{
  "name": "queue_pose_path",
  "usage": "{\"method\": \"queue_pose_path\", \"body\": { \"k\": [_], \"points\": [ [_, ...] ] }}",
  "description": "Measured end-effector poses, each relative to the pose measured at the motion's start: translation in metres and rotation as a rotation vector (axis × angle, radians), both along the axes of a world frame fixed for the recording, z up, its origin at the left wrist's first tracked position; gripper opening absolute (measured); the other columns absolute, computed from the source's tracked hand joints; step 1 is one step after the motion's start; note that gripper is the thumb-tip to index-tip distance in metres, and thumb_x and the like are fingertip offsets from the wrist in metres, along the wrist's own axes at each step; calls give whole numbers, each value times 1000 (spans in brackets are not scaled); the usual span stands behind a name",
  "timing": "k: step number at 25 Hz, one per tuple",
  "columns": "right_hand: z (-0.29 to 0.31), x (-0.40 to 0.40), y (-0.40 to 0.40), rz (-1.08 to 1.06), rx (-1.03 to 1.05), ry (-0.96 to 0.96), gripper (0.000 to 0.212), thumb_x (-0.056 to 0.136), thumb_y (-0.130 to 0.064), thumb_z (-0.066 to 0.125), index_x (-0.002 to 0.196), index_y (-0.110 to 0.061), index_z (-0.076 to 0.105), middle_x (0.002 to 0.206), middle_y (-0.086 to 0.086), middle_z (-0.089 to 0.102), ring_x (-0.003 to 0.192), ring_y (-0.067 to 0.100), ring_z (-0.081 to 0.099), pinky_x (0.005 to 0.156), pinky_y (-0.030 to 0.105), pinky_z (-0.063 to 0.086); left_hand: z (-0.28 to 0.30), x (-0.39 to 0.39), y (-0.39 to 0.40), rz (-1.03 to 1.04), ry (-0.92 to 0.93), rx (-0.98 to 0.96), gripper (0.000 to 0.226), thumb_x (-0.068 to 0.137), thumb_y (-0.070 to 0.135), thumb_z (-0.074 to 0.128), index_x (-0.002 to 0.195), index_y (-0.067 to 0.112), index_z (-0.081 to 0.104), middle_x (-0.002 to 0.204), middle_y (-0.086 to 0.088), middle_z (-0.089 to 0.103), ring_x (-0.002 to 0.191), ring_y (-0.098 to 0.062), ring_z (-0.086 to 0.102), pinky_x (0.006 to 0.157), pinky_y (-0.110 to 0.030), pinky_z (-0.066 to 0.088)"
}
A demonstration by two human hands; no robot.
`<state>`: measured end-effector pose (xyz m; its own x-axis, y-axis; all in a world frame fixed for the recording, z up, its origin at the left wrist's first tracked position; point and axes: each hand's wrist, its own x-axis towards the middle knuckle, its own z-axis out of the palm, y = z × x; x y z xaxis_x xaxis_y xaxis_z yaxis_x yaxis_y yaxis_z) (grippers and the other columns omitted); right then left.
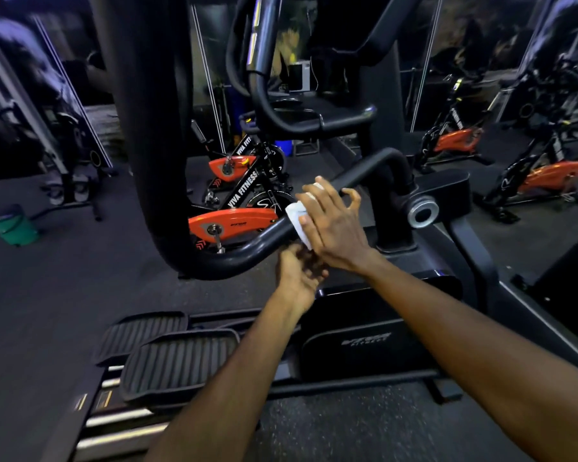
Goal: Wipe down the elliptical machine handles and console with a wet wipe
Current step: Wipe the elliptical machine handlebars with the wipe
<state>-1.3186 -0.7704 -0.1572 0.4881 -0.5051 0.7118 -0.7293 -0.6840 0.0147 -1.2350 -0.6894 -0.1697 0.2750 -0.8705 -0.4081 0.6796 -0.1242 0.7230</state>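
The right hand (331, 225) presses a white wet wipe (297, 221) against the black elliptical handle (247, 251), fingers spread over the bar. Just near of it, the left hand (297, 278) curls under the same bar, gripping it, above ribbed pedals (177, 361).

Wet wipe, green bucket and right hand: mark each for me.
wet wipe (297, 217), head view, white fold left of the fingers.
green bucket (12, 226), head view, its side wall.
right hand (334, 225), head view, back of the hand.
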Motion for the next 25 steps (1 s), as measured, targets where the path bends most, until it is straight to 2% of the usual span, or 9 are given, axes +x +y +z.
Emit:
{"method": "queue_pose_path", "body": {
  "k": [3, 6, 9, 11, 13, 15, 18, 21, 25],
  "points": [
    [9, -17, -17, 7, 9, 32, 46, 102, -39, 28, 135, -21, 54, 144, -2, 51, 144, 19, 36, 103, 58, 29, 12, -17, 0, 49, -392, -68, 19, 90, 13, 51, 74, 17, 61, 61, 0, 61, 46, -13, 49, 44, -22, 39],
    [12, -26, -28, 32, 19, 1, 45, 102, -36, 30, 135, -19, 56, 144, -1, 52, 144, 20, 36, 101, 57, 31, 30, -19, -1, 306, -864, -281, 13, 82, 16, 57, 70, 18, 62, 63, 1, 67, 57, -21, 59, 60, -33, 49],
    [17, -36, -43, 18, -36, 34, 44, 103, -32, 30, 134, -18, 57, 143, -1, 54, 142, 21, 39, 100, 58, 32, 47, -10, -10, 416, -1302, -491, 11, 81, 12, 53, 75, 11, 63, 74, -6, 66, 72, -28, 61, 68, -38, 49],
    [23, -36, -48, -38, -3, -58, 43, 103, -30, 31, 135, -17, 56, 143, 0, 55, 142, 22, 40, 98, 58, 34, 53, -3, -18, 413, -1650, -457, 16, 77, 10, 52, 83, 9, 67, 86, -9, 64, 84, -30, 56, 77, -40, 46],
    [11, -35, -50, 43, -57, 13, 42, 101, -28, 38, 137, -14, 55, 146, 2, 53, 143, 21, 39, 101, 54, 31, 53, -2, -26, 388, -1893, -315, 25, 77, 16, 50, 92, 10, 68, 95, -11, 63, 92, -32, 54, 83, -43, 44],
    [7, -42, -58, 61, -89, 44, 42, 98, -25, 46, 138, -13, 54, 149, 3, 51, 143, 20, 41, 103, 51, 30, 56, -2, -33, 327, -1972, -192, 29, 79, 19, 50, 101, 12, 67, 102, -10, 63, 98, -31, 52, 87, -44, 42],
    [10, -50, -71, -68, -14, -137, 47, 93, -9, 50, 139, -10, 51, 151, 9, 47, 142, 25, 40, 100, 53, 36, 60, -5, -41, 214, -2009, -149, 32, 83, 19, 53, 112, 14, 65, 112, -7, 60, 105, -28, 49, 94, -41, 41],
    [2, -56, -82, 14, -84, -29, 52, 91, -10, 59, 142, -10, 47, 155, 13, 39, 144, 25, 36, 102, 49, 33, 63, -10, -53, 185, -2033, -154, 33, 86, 21, 51, 116, 14, 63, 116, -6, 59, 106, -27, 49, 95, -41, 42],
    [14, -72, -103, -123, 50, -220, 57, 89, -4, 43, 145, -13, 43, 153, 9, 40, 145, 25, 32, 102, 52, 33, 72, -28, -76, 153, -2035, -110, 35, 88, 22, 51, 119, 14, 63, 119, -7, 58, 109, -27, 49, 95, -42, 42]
  ]
}}
